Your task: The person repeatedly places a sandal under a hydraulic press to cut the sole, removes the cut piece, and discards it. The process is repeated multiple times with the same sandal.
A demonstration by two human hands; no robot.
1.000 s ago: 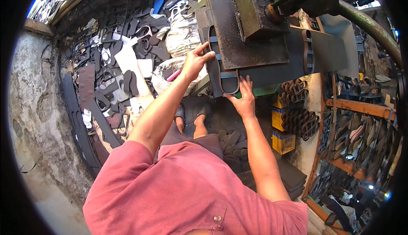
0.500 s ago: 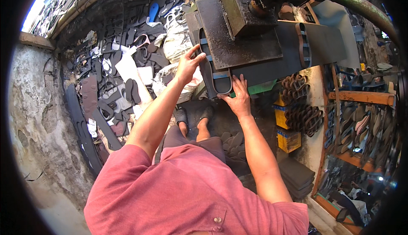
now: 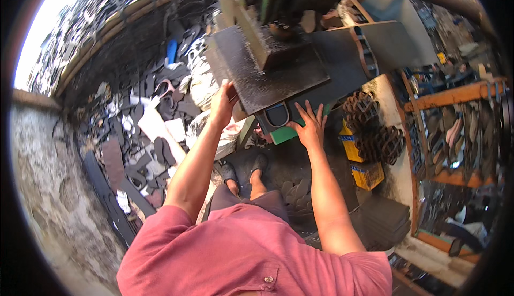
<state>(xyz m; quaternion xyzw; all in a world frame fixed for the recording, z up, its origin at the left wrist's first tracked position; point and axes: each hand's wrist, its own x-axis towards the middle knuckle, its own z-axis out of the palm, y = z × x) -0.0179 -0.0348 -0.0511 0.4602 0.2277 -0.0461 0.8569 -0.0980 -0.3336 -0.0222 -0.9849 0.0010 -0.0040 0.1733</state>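
A sole-shaped metal cutting die (image 3: 277, 115) lies on a dark flat sheet (image 3: 342, 55), mostly hidden beneath the heavy steel plate (image 3: 267, 71) of a press. Only its near rounded end shows. At the plate's left edge is my left hand (image 3: 220, 106), fingers bent inward; the plate hides what they may grip. My right hand (image 3: 310, 127) rests beside the near end of the die, fingers spread over the sheet's front edge, holding nothing. Below the sheet a green board (image 3: 284, 134) sticks out. A second cutting die (image 3: 365, 52) stands farther right on the sheet.
Offcuts and sole shapes (image 3: 160, 108) are heaped at the left beside a rough wall (image 3: 48, 167). Metal dies (image 3: 383, 143) hang at the right near yellow boxes (image 3: 367, 175). Shelves (image 3: 455, 100) hold more dies. Stacked dark sheets (image 3: 383, 218) lie on the floor.
The die and the sheet under it have shifted farther beneath the press plate. My left hand has drawn its fingers in at the plate's edge; my right hand has spread its fingers.
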